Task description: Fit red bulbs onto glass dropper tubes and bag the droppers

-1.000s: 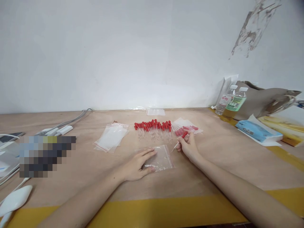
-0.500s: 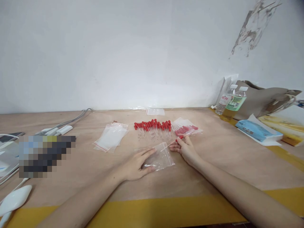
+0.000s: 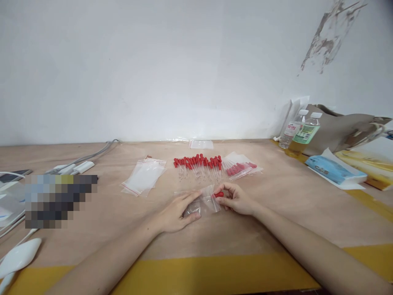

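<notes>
My left hand (image 3: 177,211) lies flat on a clear zip bag (image 3: 206,206), thumb and fingers spread apart across it. At the bag's right-hand mouth, my right hand (image 3: 238,199) pinches the red rubber bulb of a dropper (image 3: 219,194). The dropper's thin stem points left into the bag and is hard to make out through the plastic. Just beyond both hands, a row of red-bulbed droppers (image 3: 198,162) lies with stems toward me. To their right are bags holding red-bulbed droppers (image 3: 238,168).
Flat zip bags (image 3: 144,177) are stacked at left, and another bag (image 3: 201,144) lies by the wall. Cables and a white plug (image 3: 84,167) occupy the far left. Two bottles (image 3: 303,133), a tissue pack (image 3: 336,170) and a grey bag (image 3: 340,129) stand at right.
My right hand has moved left and slightly toward me, bringing the dropper's stem into the bag and its red bulb to the mouth. My left hand has stayed on the bag.
</notes>
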`<act>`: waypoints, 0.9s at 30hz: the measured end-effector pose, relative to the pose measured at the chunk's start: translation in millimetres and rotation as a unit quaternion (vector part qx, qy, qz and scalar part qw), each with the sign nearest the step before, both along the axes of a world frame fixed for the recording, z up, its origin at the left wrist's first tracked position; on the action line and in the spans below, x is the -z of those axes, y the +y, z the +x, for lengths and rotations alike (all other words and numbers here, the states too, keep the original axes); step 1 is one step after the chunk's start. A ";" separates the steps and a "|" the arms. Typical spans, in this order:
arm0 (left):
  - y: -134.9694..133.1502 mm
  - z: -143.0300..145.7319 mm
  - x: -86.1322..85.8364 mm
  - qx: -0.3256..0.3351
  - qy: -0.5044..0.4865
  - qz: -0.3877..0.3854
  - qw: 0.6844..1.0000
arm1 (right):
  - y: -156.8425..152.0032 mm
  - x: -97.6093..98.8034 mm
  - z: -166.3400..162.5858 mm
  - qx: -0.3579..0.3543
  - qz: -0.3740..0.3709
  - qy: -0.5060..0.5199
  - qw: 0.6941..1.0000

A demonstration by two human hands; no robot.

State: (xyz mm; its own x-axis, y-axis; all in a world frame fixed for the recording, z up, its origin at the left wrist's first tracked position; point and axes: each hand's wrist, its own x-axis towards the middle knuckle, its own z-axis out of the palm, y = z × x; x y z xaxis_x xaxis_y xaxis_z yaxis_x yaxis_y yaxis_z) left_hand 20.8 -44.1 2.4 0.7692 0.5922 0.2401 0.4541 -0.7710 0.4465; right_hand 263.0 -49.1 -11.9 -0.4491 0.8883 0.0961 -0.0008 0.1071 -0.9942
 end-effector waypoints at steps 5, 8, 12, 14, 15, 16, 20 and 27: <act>-0.7 0.8 -0.8 0.014 0.000 0.004 1.000 | -4.9 -2.7 -10.2 -0.020 0.003 0.008 1.000; -0.6 0.0 -0.7 0.011 0.006 0.000 1.000 | -2.4 -3.0 -10.9 0.004 0.010 0.008 1.000; 1.5 -2.5 -1.9 0.010 0.007 -0.002 1.000 | 5.8 -1.5 -6.7 0.050 -0.019 -0.010 0.999; 3.1 -3.9 -2.7 0.005 0.010 -0.005 1.000 | 8.7 -1.7 -3.8 0.052 -0.020 -0.031 0.998; 3.9 -4.6 -2.9 0.002 0.012 -0.007 1.000 | 9.4 -2.4 -2.4 0.044 -0.009 -0.047 0.998; 4.6 -5.1 -2.9 0.000 0.015 -0.009 1.000 | 9.6 -3.7 -0.9 0.031 0.010 -0.065 0.997; 5.8 -5.9 -1.9 -0.003 0.016 -0.005 1.000 | 6.8 -11.7 5.1 -0.057 0.105 -0.130 0.984; 5.6 -7.1 -2.0 -0.021 0.051 -0.007 0.998 | 11.7 -13.3 23.7 0.013 0.055 -0.173 0.983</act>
State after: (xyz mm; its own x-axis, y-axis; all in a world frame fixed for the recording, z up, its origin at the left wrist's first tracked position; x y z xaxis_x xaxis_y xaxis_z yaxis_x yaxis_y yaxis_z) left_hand 13.7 -38.6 4.4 0.7631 0.6280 0.1526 0.5304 -0.7434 0.4073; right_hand 286.7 -37.4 1.4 -0.4493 0.8926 0.0367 0.3398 0.2088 -0.9170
